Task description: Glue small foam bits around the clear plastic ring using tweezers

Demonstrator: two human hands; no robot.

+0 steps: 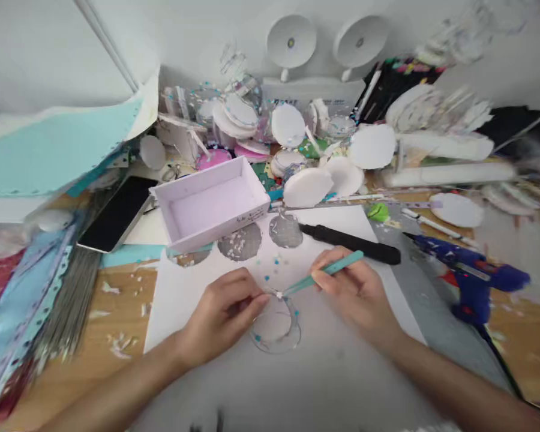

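My left hand [229, 309] pinches the upper left of a thin wire ring [300, 336], which has small blue bits along it. Between the thumb and fingers of my right hand [351, 288] are teal tweezers [337, 265], pointing left and down. Their tips meet a tiny white piece [279, 294] at the top of the ring; whether they grip it or only touch it I cannot tell. Several small blue and pale bits [267, 278] lie on the white sheet [184, 294] just above the ring.
Behind my hands stands a lilac open box [211, 228]. A black marker [351, 243] lies to its right, a blue glue gun [472, 276] farther right. At left are a phone [117, 213] and a bundle of grey wires [67, 300]. White foam discs [308, 187] crowd the back.
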